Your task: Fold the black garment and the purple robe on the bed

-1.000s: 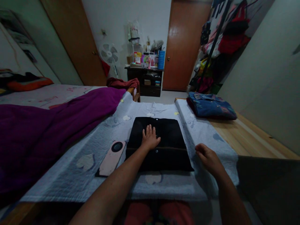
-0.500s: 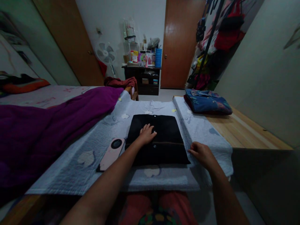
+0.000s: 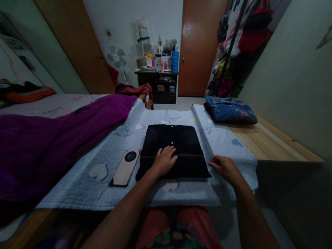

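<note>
A folded black garment [image 3: 172, 136] with a column of small round snaps lies flat on the pale blue quilted cloth [image 3: 168, 200]. My left hand [image 3: 164, 160] rests on the garment's lower part, palm down and fingers stretched out. Just off its right edge, my right hand [image 3: 224, 167] is closed, thumb and fingers pressed together low over the cloth. Whether anything is between those fingertips I cannot make out. A pink phone [image 3: 124, 169] with a big round camera ring lies face down to the left of the garment.
A folded blue denim garment [image 3: 230, 110] sits on the wooden board [image 3: 275, 145] at the right. The purple blanket [image 3: 64, 138] covers the bed at the left. Behind stand a fan [image 3: 116, 57], a dark shelf [image 3: 157, 86] with several items and a brown door [image 3: 198, 52].
My left hand has slid toward me, from the garment's middle to its lower part, uncovering the middle snap. My right hand stays about where it was, still closed.
</note>
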The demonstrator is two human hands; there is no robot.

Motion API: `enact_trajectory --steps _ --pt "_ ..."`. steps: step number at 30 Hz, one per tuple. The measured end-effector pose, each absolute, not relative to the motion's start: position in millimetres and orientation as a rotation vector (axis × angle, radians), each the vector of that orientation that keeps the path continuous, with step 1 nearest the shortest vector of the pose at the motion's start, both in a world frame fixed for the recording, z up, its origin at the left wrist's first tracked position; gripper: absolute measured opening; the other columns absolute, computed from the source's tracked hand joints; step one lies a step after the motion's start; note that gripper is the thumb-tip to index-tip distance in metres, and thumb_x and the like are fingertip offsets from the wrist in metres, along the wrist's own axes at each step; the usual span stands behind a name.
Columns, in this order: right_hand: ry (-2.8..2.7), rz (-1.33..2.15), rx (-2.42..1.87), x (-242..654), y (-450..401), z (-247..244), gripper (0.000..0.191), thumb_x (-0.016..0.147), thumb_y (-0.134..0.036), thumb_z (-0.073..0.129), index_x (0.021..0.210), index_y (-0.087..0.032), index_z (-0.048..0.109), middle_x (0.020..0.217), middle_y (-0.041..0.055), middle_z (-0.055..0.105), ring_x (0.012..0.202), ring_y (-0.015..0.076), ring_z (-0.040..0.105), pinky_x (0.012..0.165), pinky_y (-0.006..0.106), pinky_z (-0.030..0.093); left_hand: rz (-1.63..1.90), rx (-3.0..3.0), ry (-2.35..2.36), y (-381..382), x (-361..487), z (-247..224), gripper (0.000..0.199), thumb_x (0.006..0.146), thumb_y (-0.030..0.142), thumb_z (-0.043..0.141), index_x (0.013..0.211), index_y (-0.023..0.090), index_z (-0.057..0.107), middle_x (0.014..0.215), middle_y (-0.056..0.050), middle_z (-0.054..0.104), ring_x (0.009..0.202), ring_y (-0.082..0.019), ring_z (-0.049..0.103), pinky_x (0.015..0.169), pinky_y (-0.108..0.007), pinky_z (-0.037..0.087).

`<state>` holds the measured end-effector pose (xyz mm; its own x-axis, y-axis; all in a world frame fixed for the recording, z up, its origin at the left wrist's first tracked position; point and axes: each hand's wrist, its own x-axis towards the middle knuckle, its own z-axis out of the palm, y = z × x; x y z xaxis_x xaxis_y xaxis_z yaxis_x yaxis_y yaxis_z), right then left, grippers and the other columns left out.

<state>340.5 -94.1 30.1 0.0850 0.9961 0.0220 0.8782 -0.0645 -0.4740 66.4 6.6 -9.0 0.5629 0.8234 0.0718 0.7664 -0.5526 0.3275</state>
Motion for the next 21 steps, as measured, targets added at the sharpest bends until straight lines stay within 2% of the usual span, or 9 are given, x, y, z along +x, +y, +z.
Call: enact_trajectory --steps 4,6,8,11,14,17,21 --pt "-1.942 0.38 -2.161 342 -96 33 0.035 0.09 -0.038 0.044 0.069 -0.019 0.064 0.072 0.0072 0.068 0.068 0.0192 0.061 0.064 0.028 0.039 0.307 2.574 1.327 7 66 -13 0.046 0.098 0.041 0.034 0.139 0.024 0.046 0.15 -0.005 0.041 0.141 -0.023 0.031 0.115 -0.05 0.021" --pt "-1.944 0.214 -2.267 340 -96 32 0.032 0.09 -0.034 0.045 0.073 -0.018 0.066 0.081 0.011 0.069 0.076 0.0222 0.062 0.069 0.031 0.041 0.292 2.584 1.332 7 66 -14 0.047 0.097 0.041 0.034 0.139 0.024 0.045 0.151 -0.005 0.04 0.141 -0.023 0.031 0.115 -0.05 0.022" --pt "-1.903 -0.036 -2.293 334 -94 30 0.021 0.085 -0.023 0.051 0.093 -0.015 0.069 0.106 0.0154 0.067 0.097 0.0275 0.06 0.08 0.036 0.043 0.281 2.589 1.336 8 67 -15 0.047 0.097 0.042 0.035 0.14 0.025 0.044 0.151 -0.005 0.039 0.141 -0.023 0.031 0.115 -0.05 0.022" --pt "-1.888 -0.222 -2.173 313 -85 25 0.048 0.079 -0.013 0.053 0.126 -0.019 0.058 0.138 0.0134 0.051 0.124 0.0309 0.045 0.096 0.043 0.039 0.283 2.591 1.333 8 67 -17 0.049 0.097 0.044 0.035 0.141 0.024 0.043 0.152 -0.005 0.038 0.142 -0.024 0.03 0.116 -0.049 0.021" --pt "-2.047 -0.11 -1.983 283 -69 19 0.039 0.088 -0.022 0.049 0.125 -0.026 0.06 0.145 0.0071 0.045 0.132 0.0282 0.037 0.105 0.045 0.033 0.293 2.598 1.327 8 67 -17 0.052 0.096 0.047 0.036 0.142 0.022 0.042 0.152 -0.007 0.038 0.142 -0.024 0.029 0.116 -0.05 0.021" --pt "-2.153 0.007 -1.91 260 -52 11 0.037 0.094 -0.034 0.045 0.128 -0.032 0.059 0.152 0.0026 0.037 0.14 0.0291 0.027 0.109 0.048 0.027 0.295 2.603 1.33 6 66 -16 0.054 0.096 0.047 0.036 0.142 0.02 0.041 0.152 -0.007 0.038 0.142 -0.024 0.029 0.116 -0.049 0.021" --pt "-2.155 0.116 -2.026 254 -36 1 0.04 0.095 -0.044 0.041 0.132 -0.034 0.055 0.153 0.0027 0.034 0.141 0.0339 0.025 0.109 0.055 0.024 0.273 2.587 1.332 5 67 -13 0.055 0.096 0.048 0.035 0.142 0.019 0.042 0.152 -0.008 0.037 0.142 -0.024 0.029 0.116 -0.049 0.02"
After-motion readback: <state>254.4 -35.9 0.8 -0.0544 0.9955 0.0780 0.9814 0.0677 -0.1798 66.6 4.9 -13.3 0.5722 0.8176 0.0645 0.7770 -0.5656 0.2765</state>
